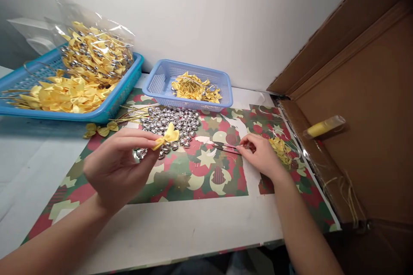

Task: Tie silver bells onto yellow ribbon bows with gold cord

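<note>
My left hand (121, 165) pinches a yellow ribbon bow (170, 134) between thumb and fingertips, raised over the table's front left. Behind the bow lies a heap of shiny silver jingle bells (174, 120), partly hidden by that hand. At the right, my right hand (262, 154) has its thumb and fingers closed on a small pair of thread snips (226, 147). Their blades point left, low over the patterned paper (193, 180). Beyond the right wrist sits a small pile of yellow thread scraps (281, 150).
A large blue basket (119, 105) at the left holds yellow bows and a clear bag (100, 47) of bows with bells. A smaller blue basket (155, 88) with yellow bows stands at the back. Cardboard (351, 64) walls the right side, with a yellow tube (324, 127) against it.
</note>
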`<state>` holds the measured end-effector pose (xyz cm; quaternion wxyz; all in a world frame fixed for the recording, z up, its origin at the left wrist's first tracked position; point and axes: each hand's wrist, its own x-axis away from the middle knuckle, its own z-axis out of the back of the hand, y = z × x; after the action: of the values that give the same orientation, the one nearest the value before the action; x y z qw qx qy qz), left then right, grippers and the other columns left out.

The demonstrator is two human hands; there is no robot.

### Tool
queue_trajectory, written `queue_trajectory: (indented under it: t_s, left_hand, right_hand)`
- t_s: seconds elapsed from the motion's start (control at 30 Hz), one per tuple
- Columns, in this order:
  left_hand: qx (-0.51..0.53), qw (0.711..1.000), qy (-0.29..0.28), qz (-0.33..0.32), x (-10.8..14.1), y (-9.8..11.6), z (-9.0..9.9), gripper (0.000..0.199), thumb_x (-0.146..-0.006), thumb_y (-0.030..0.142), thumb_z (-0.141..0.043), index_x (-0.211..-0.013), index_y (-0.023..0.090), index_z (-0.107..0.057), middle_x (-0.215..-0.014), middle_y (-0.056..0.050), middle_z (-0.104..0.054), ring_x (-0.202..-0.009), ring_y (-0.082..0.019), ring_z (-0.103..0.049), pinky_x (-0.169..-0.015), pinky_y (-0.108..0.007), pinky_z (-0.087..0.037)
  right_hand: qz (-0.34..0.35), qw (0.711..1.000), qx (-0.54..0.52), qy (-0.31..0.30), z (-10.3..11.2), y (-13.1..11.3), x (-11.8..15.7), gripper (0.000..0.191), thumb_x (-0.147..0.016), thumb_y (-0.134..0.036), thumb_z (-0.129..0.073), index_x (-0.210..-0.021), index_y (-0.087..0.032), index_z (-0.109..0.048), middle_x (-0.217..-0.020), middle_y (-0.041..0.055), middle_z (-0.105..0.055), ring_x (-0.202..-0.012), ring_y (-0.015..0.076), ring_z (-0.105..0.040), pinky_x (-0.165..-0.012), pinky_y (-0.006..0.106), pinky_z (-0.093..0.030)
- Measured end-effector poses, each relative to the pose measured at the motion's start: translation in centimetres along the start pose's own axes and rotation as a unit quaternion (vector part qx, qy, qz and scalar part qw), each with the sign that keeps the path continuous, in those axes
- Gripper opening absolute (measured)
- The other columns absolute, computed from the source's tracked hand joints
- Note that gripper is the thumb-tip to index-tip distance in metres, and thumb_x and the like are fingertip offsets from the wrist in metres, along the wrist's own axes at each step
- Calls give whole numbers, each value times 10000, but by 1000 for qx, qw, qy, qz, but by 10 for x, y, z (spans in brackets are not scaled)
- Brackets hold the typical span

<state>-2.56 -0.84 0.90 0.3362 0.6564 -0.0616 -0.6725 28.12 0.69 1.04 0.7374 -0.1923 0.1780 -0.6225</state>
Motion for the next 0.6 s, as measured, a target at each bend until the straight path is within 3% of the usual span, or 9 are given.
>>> queue_trajectory:
  t_s: [0.1, 0.2, 0.37, 0.43, 0.5, 0.53, 0.6]
  left_hand:
    - [6, 1000, 6, -11, 0, 0, 0, 297, -676, -22, -722, -841, 221, -677, -793, 16, -724, -701, -142, -654, -600, -298, -549]
    - [18, 999, -51, -1, 3, 1, -2, 317, -684, -39, -703, -859, 224, -677, -804, 11, -720, -718, -153, -657, -579, -302, -549]
    - [21, 996, -90, 17, 8, 4, -2, 313, -700, -47, -695, -859, 222, -669, -826, 6, -722, -737, -161, -670, -593, -317, -552]
    - [14, 996, -88, 30, 8, 3, -3, 294, -712, -26, -694, -850, 232, -667, -815, 12, -723, -731, -162, -669, -600, -326, -560]
    - [6, 996, -82, 39, 8, 2, -2, 274, -722, -7, -690, -840, 239, -667, -800, 17, -723, -725, -163, -667, -609, -334, -568]
    - [5, 996, -81, 40, 9, 1, -2, 271, -722, -4, -691, -837, 240, -668, -793, 20, -723, -724, -163, -667, -614, -335, -572]
    - [7, 996, -76, 42, 9, -1, -1, 277, -715, -7, -697, -837, 241, -674, -789, 22, -725, -723, -164, -669, -616, -334, -580]
  right_hand:
    - [21, 999, 36, -7, -4, -3, 0, 152, -813, -340, -666, -856, -211, -599, -952, 45, -652, -936, 233, -569, -804, 353, -406]
    - [31, 997, 68, -25, -9, -3, -2, 138, -852, -327, -632, -821, -209, -567, -940, 44, -636, -931, 234, -559, -828, 375, -395]
    - [-73, 996, 30, 50, 2, 16, -3, 117, -895, -295, -512, -839, -201, -553, -904, 93, -630, -874, 252, -566, -731, 362, -430]
    - [-125, 987, -51, 85, 7, 18, 0, 162, -914, -316, -466, -905, -191, -570, -883, 86, -630, -835, 234, -585, -710, 356, -457]
    - [-134, 967, -204, 70, 3, 9, 7, 253, -929, -368, -452, -1044, -186, -585, -869, 59, -635, -772, 196, -608, -695, 342, -497]
    - [-118, 945, -305, 18, -3, 1, 12, 304, -929, -397, -465, -1111, -188, -590, -868, 49, -641, -743, 176, -619, -697, 335, -521]
    - [-93, 865, -483, -103, -20, -20, 22, 355, -919, -464, -497, -1034, -161, -644, -824, 62, -664, -740, 171, -656, -720, 337, -558]
